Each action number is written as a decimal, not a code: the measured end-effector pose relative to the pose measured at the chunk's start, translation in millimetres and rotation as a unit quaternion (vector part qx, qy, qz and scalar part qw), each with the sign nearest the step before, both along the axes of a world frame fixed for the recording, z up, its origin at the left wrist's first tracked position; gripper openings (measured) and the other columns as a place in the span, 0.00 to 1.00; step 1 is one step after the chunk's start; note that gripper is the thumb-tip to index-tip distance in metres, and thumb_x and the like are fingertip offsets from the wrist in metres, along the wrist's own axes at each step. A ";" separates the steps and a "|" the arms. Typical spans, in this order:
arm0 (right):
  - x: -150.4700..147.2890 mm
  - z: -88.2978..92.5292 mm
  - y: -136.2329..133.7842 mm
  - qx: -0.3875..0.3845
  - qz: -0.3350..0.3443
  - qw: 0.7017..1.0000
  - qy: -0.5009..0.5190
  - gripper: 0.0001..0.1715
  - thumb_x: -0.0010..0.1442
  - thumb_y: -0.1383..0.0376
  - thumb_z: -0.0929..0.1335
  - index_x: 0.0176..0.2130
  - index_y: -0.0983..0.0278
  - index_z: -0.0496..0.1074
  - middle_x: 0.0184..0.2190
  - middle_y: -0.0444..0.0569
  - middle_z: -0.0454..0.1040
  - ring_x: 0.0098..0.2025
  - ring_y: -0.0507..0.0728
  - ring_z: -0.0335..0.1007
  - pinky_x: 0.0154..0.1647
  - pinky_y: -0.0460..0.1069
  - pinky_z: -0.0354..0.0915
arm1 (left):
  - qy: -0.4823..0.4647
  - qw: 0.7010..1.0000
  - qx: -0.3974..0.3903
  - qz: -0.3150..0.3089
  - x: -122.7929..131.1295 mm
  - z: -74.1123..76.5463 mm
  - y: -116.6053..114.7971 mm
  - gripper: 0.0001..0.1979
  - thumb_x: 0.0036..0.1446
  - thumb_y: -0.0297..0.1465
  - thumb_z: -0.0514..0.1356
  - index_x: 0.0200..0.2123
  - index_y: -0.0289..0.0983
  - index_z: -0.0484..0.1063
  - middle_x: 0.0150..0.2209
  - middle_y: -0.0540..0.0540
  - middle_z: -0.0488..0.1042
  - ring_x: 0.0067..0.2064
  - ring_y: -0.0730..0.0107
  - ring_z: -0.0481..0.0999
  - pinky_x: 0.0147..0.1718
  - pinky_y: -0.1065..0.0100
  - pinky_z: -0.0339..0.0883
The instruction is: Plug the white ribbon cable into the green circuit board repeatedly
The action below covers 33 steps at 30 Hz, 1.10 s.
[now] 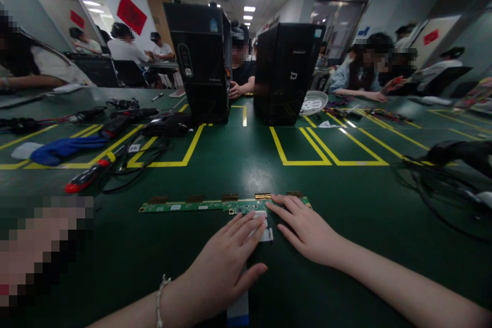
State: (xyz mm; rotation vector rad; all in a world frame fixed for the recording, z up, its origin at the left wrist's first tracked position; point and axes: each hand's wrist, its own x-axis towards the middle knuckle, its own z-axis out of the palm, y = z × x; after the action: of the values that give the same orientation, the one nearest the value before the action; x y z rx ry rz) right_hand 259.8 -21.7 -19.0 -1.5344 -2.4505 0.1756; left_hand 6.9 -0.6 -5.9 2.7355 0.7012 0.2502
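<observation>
A long narrow green circuit board (184, 206) lies flat on the dark green table, with gold tabs along its far edge. A white flat ribbon cable (239, 310) runs from the board's middle toward me. My left hand (225, 261) lies flat on that cable, fingers stretched out toward the board's connector. My right hand (305, 230) rests palm down just right of it, fingers spread, fingertips touching the board's right end. Neither hand grips anything.
Two black computer towers (200, 61) (286, 73) stand behind the board. A red-handled screwdriver (85, 178), blue cloth (63, 148) and black cables (142, 156) lie at left. More cables (442, 184) sprawl at right. Yellow tape lines (303, 148) mark the table. People sit around other tables.
</observation>
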 end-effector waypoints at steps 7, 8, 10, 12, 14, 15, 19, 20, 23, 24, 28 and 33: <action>-0.3 2.0 -0.3 0.004 -0.003 1.000 0.001 0.28 0.67 0.61 0.60 0.64 0.63 0.59 0.65 0.59 0.57 0.65 0.65 0.55 0.61 0.64 0.61 | 0.043 0.998 -0.029 0.032 -0.4 0.2 -4.4 0.31 0.67 0.49 0.47 0.67 0.38 0.56 0.66 0.42 0.60 0.66 0.52 0.60 0.63 0.49 0.57; -0.3 2.0 -0.6 0.010 -0.001 1.000 0.001 0.28 0.67 0.62 0.60 0.64 0.63 0.60 0.64 0.59 0.57 0.64 0.65 0.55 0.61 0.64 0.61 | 0.046 0.998 -0.033 0.032 -0.2 -0.4 -4.2 0.31 0.67 0.49 0.47 0.67 0.38 0.56 0.67 0.42 0.60 0.66 0.52 0.59 0.63 0.49 0.57; -0.4 1.8 -1.4 0.020 0.002 1.000 0.001 0.26 0.66 0.63 0.59 0.62 0.63 0.62 0.62 0.60 0.60 0.62 0.65 0.57 0.60 0.65 0.62 | 0.048 0.998 -0.041 0.028 0.0 -1.3 -3.6 0.31 0.67 0.49 0.46 0.67 0.39 0.55 0.67 0.43 0.58 0.67 0.53 0.57 0.63 0.49 0.56; -0.5 1.6 -1.9 0.023 -0.001 1.000 -0.001 0.26 0.66 0.64 0.59 0.62 0.63 0.63 0.60 0.59 0.62 0.60 0.65 0.60 0.58 0.64 0.64 | 0.047 0.998 -0.046 0.025 -0.1 -1.6 -3.2 0.32 0.67 0.49 0.47 0.67 0.39 0.55 0.68 0.43 0.57 0.68 0.53 0.56 0.64 0.49 0.56; -0.6 1.4 -1.9 0.019 -0.002 1.000 -0.003 0.26 0.66 0.63 0.60 0.62 0.62 0.63 0.59 0.59 0.64 0.59 0.65 0.61 0.57 0.64 0.65 | 0.050 0.997 -0.053 0.022 -0.3 -1.3 -3.2 0.32 0.67 0.49 0.47 0.68 0.40 0.53 0.69 0.42 0.55 0.68 0.53 0.56 0.63 0.50 0.56; -0.7 1.3 -1.7 0.016 -0.002 1.000 -0.004 0.26 0.66 0.63 0.60 0.62 0.62 0.63 0.58 0.59 0.64 0.59 0.65 0.61 0.56 0.64 0.65 | 0.053 0.997 -0.056 0.020 -0.3 -1.0 -3.1 0.33 0.67 0.50 0.48 0.68 0.39 0.53 0.69 0.42 0.54 0.68 0.52 0.56 0.63 0.50 0.56; 0.1 1.1 -1.1 0.006 -0.001 1.000 0.000 0.27 0.67 0.62 0.60 0.63 0.61 0.62 0.59 0.58 0.64 0.60 0.65 0.59 0.58 0.63 0.64 | 0.060 0.997 -0.056 0.000 -0.7 0.6 0.1 0.36 0.65 0.51 0.50 0.68 0.38 0.52 0.69 0.40 0.53 0.68 0.50 0.55 0.64 0.50 0.54; 0.5 1.1 -1.1 0.002 -0.001 1.000 0.000 0.27 0.67 0.62 0.60 0.63 0.60 0.62 0.59 0.58 0.64 0.60 0.65 0.59 0.58 0.63 0.64 | 0.058 0.997 -0.053 -0.007 -1.1 1.0 1.7 0.37 0.64 0.51 0.51 0.69 0.38 0.51 0.69 0.40 0.53 0.68 0.50 0.55 0.64 0.50 0.53; 2.0 1.1 -1.1 -0.010 0.000 1.000 -0.005 0.27 0.68 0.61 0.60 0.64 0.60 0.61 0.60 0.57 0.63 0.61 0.64 0.58 0.59 0.64 0.62 | 0.052 0.997 -0.048 -0.024 -2.9 2.2 6.9 0.37 0.63 0.52 0.52 0.68 0.39 0.51 0.69 0.41 0.53 0.68 0.51 0.54 0.65 0.50 0.50; 2.4 1.1 -1.1 -0.013 0.000 1.000 -0.008 0.27 0.68 0.61 0.60 0.64 0.60 0.60 0.60 0.57 0.62 0.62 0.64 0.57 0.60 0.64 0.62 | 0.052 0.997 -0.048 -0.028 -3.8 2.6 8.4 0.37 0.63 0.52 0.53 0.68 0.39 0.51 0.69 0.42 0.53 0.68 0.52 0.54 0.66 0.50 0.49; 3.1 1.4 -0.7 -0.022 0.001 1.000 -0.015 0.28 0.68 0.61 0.59 0.65 0.60 0.60 0.61 0.57 0.61 0.63 0.64 0.55 0.61 0.64 0.60 | 0.048 0.997 -0.044 -0.035 -6.6 3.5 10.7 0.38 0.62 0.53 0.53 0.68 0.41 0.51 0.69 0.42 0.54 0.68 0.53 0.54 0.66 0.50 0.47; 2.5 2.4 -1.2 -0.024 0.000 1.000 -0.016 0.28 0.68 0.60 0.59 0.65 0.60 0.59 0.61 0.56 0.61 0.63 0.64 0.55 0.61 0.64 0.61 | 0.047 0.998 -0.027 -0.038 -6.2 3.4 9.1 0.38 0.62 0.53 0.53 0.69 0.41 0.50 0.69 0.42 0.53 0.69 0.53 0.53 0.66 0.50 0.48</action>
State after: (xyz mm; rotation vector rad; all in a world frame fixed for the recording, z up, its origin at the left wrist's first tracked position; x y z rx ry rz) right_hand 262.3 -22.9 -16.6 -1.5676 -2.4888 0.2133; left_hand 0.6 8.5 -2.5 2.7294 0.6158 0.0854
